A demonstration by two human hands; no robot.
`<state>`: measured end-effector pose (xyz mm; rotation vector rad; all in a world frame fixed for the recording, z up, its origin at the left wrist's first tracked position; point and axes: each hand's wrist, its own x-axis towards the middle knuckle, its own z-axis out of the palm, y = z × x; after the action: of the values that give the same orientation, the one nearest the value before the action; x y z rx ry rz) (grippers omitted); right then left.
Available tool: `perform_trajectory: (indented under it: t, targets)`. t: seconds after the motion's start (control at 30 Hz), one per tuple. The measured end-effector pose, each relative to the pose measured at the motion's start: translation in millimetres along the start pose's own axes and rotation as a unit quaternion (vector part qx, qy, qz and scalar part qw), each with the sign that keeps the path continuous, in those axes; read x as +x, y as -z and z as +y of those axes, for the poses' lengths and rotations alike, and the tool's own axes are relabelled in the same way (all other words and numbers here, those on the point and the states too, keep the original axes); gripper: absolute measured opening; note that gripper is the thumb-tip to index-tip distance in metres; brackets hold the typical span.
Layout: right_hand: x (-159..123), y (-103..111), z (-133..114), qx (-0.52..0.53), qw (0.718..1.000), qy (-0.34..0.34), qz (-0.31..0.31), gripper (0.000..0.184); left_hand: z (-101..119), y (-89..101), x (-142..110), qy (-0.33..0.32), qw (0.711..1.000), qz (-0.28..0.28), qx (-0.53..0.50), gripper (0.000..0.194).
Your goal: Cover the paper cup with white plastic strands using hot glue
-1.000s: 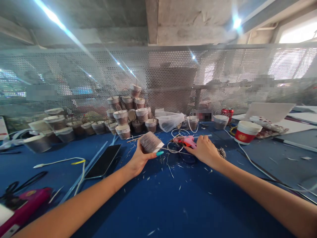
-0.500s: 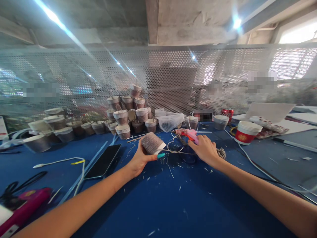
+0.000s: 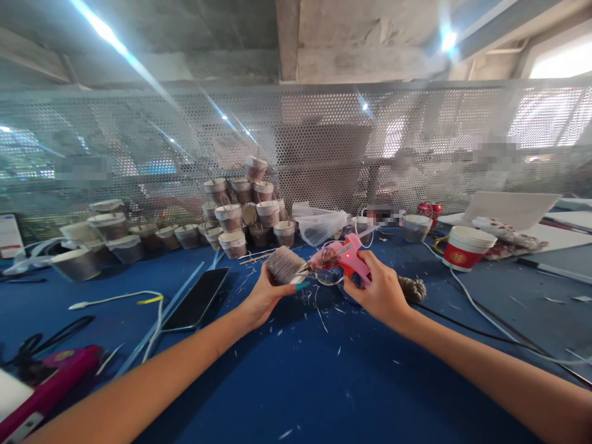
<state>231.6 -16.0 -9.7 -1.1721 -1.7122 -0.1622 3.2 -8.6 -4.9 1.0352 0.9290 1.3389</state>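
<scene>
My left hand is wrapped round a small cup wound in grey-brown cord, tipped on its side with its white rim toward the right. In my right hand is a pink hot glue gun, a small red light showing on its body. The gun's nozzle points left and lies at the cup's white rim; whether it touches cannot be made out. Behind my right hand sits a bundle of grey-brown cord. A white cord curls on the table below the gun.
Stacked cord-wrapped buckets stand at the back, more at left. A phone lies left of my hand, a magenta tool nearer. Paper cups and cables are at right. A perforated screen closes the back.
My right hand has lifted the glue gun off the table and turned its nozzle to the cup's rim. My left hand still holds the cup, in nearly the same place.
</scene>
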Motion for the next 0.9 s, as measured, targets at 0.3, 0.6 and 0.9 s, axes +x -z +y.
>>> perform_trajectory:
  t: [0.3,0.6,0.9]
  targets:
    - [-2.1,-2.9,6.1,-0.033,0.998,0.052,0.022,0.033,-2.9,-1.6,1.1,-0.002,1.0,0.006,0.011,0.084]
    - [-3.4,-0.1,5.1,-0.032,0.997,0.065,0.017,0.037,-2.7,-1.8,1.4,-0.007,1.0,0.006,0.004,0.084]
    - [-3.7,-5.9,10.2,-0.028,0.997,0.068,0.017,0.037,-3.2,1.8,2.4,-0.003,1.0,0.003,0.008,0.083]
